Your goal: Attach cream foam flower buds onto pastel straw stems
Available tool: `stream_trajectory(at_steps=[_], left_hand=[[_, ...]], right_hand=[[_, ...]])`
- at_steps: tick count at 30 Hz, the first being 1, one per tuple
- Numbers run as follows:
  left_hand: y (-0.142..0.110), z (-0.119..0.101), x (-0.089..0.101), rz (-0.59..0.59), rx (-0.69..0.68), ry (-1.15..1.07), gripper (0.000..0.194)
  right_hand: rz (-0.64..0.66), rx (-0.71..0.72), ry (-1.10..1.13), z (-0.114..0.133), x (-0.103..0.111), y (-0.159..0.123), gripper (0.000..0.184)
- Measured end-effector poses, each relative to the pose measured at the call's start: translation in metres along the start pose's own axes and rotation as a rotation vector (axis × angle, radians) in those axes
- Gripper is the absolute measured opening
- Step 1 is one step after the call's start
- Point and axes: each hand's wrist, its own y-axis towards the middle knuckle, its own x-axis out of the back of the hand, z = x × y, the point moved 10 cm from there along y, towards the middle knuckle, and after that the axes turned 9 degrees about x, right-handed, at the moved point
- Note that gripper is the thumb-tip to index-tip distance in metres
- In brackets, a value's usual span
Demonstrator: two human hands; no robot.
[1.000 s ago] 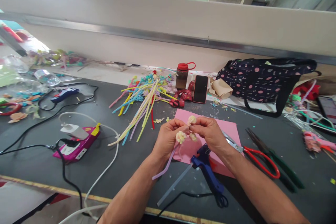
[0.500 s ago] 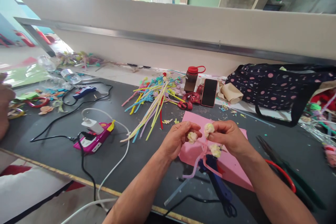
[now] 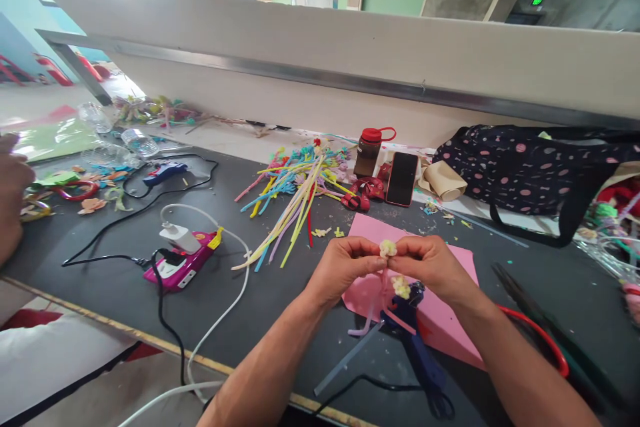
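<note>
Fingertips of the left hand [image 3: 343, 267] and right hand [image 3: 435, 265] close together on one upper cream flower [image 3: 388, 248] above one pink sheet [image 3: 363, 230]; one lower cream flower [image 3: 401, 287] hangs beneath. Two stems droop, a pink stem [image 3: 400, 322] and a lilac stem [image 3: 360, 331], tops hard to trace. One blue glue gun [image 3: 423, 360] overlaps the sheet, partly hiding it.

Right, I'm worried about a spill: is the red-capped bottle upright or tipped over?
Upright: the bottle stands with its red cap at the top and its dark body below.
</note>
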Motion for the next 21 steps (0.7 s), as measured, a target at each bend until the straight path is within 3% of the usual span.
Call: stream_trajectory(at_steps=[6, 14, 21], left_hand=[[0.005, 0.002, 0.009, -0.09, -0.006, 0.043, 0.016], [0.011, 0.013, 0.006, -0.005, 0.116, -0.012, 0.019], [0.006, 0.0, 0.011, -0.124, 0.003, 0.144, 0.021]], right_hand=[[-0.124, -0.01, -0.079, 0.004, 0.006, 0.0, 0.016], [-0.112, -0.033, -0.025, -0.001, 0.009, 0.002, 0.016], [-0.134, -0.01, -0.104, 0.004, 0.008, 0.002, 0.013]])
